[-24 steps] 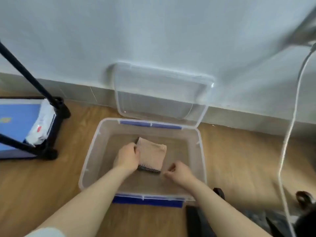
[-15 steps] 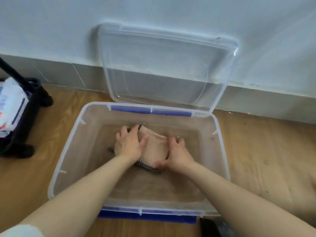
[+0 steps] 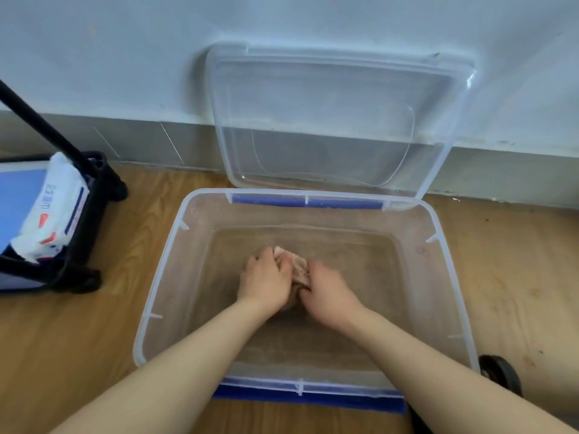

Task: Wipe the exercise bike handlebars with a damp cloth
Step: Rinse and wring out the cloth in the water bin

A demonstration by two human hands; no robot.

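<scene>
A clear plastic tub (image 3: 163, 277) with blue latches stands on the wooden floor, with shallow water in it. A pinkish cloth (image 3: 296, 266) is bunched up in the middle of the tub. My left hand (image 3: 264, 280) grips its left side with curled fingers. My right hand (image 3: 326, 291) grips its right side, thumb on top. Most of the cloth is hidden between the two hands. No exercise bike handlebars are in view.
The tub's clear lid (image 3: 338, 120) leans against the white wall behind it. At the left a black frame (image 3: 81, 233) holds a white pack of wipes (image 3: 51, 211). A black wheel (image 3: 501, 372) sits by the tub's right front corner.
The cloth lay flat and folded; both hands have closed in and bunched it into a small wad. The camera has moved closer and lower over the tub.
</scene>
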